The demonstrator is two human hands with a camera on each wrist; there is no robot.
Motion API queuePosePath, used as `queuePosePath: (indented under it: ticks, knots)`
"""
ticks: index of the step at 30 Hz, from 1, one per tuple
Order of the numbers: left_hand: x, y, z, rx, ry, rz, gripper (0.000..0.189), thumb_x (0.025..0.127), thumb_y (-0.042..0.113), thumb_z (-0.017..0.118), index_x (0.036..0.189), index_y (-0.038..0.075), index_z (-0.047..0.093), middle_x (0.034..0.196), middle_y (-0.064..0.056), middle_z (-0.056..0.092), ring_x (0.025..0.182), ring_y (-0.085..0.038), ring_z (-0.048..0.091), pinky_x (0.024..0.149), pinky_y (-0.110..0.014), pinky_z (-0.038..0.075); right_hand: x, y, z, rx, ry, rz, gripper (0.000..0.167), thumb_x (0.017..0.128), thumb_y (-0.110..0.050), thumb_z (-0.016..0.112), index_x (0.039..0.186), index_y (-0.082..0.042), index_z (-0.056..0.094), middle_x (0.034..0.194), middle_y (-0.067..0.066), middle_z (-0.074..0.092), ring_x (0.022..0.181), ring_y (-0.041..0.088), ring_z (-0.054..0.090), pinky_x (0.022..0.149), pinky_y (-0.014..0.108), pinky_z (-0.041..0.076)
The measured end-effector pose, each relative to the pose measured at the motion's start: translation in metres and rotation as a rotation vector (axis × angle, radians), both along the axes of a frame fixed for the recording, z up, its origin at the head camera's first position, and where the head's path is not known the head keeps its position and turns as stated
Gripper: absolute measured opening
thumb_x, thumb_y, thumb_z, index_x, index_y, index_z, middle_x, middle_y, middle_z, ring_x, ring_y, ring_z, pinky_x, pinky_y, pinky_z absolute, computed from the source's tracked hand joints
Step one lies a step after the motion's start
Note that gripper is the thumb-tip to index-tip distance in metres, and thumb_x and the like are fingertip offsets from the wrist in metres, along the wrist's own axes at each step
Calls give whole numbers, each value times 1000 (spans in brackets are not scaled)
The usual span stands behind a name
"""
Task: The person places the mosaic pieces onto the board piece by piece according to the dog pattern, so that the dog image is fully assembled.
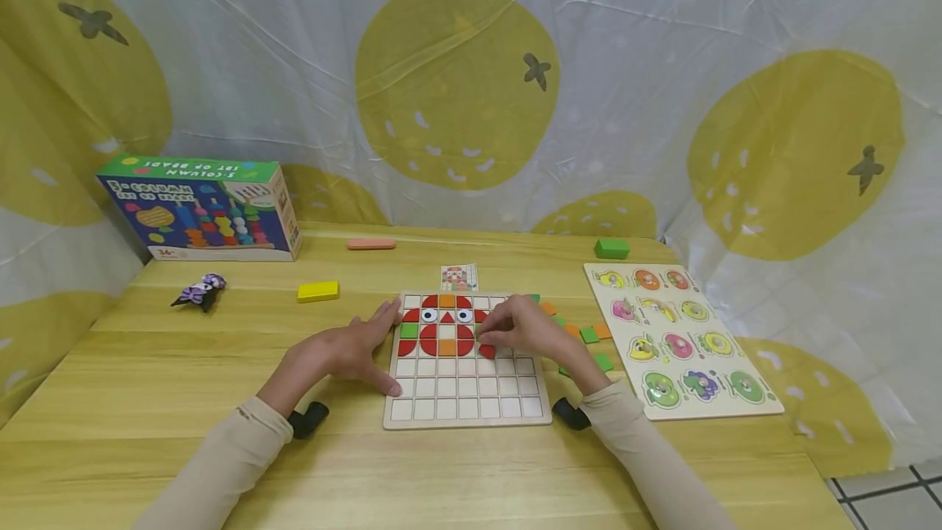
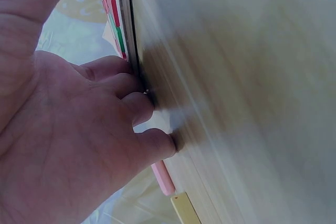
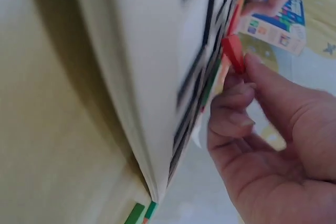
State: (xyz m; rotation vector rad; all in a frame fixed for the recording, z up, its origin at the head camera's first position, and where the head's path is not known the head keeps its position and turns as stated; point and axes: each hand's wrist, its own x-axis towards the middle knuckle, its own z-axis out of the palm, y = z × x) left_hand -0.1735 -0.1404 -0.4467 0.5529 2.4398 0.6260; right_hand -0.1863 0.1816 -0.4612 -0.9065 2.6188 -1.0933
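A wooden grid board (image 1: 467, 420) lies on the table, its upper rows filled with red, orange, green and eye tiles that form a face-like pattern. My left hand (image 1: 352, 352) rests along the board's left edge, thumb and fingers spread apart. In the left wrist view, the fingertips (image 2: 142, 106) of that hand touch the edge and the table. Over the board's right side, my right hand (image 1: 524, 329) pinches a red tile (image 3: 234, 54) between thumb and finger. The tile stands tilted at the board's surface. Just behind the board lies a small pattern card (image 1: 459, 277).
Loose green and orange tiles (image 1: 589, 335) lie right of the board, partly behind my right arm. Farther right is a fruit puzzle board (image 1: 680, 334). A bead-set box (image 1: 206, 211), hair clip (image 1: 200, 292), yellow block (image 1: 318, 292), pink stick (image 1: 371, 244) and green block (image 1: 612, 249) stand around.
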Motion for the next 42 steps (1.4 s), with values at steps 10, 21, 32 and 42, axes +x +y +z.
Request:
queuePosePath:
  ticks: [10,21,32,42]
  knots:
    - [0,0,1,3,3,-2,141,81,51,93,173,7,-4,179,-26,3,154,-70,9,120,-82,17,2,2,4,28,-37,-44,13,86,-8,92,93,-4,83,80,-2,74,69,9,63,64,22,54]
    - [0,1,0,0,-4,8,141,81,50,94,173,7,-3,179,-24,3,155,-68,8,121,-82,16,1,-2,1,100,-18,30,12,85,-7,93,93,-5,85,77,-6,71,67,6,60,63,21,53]
    - [1,1,0,2,-8,13,139,82,50,93,173,8,-3,180,-24,2,155,-68,7,121,-81,15,5,-2,4,87,-10,54,2,92,-5,86,93,-4,85,81,-2,77,67,6,64,64,22,56]
    - [2,0,-1,8,-2,10,140,81,50,94,173,8,-3,180,-24,3,154,-70,8,120,-82,16,1,5,2,38,-95,-26,7,98,-5,80,93,-4,85,81,3,79,61,15,67,59,24,56]
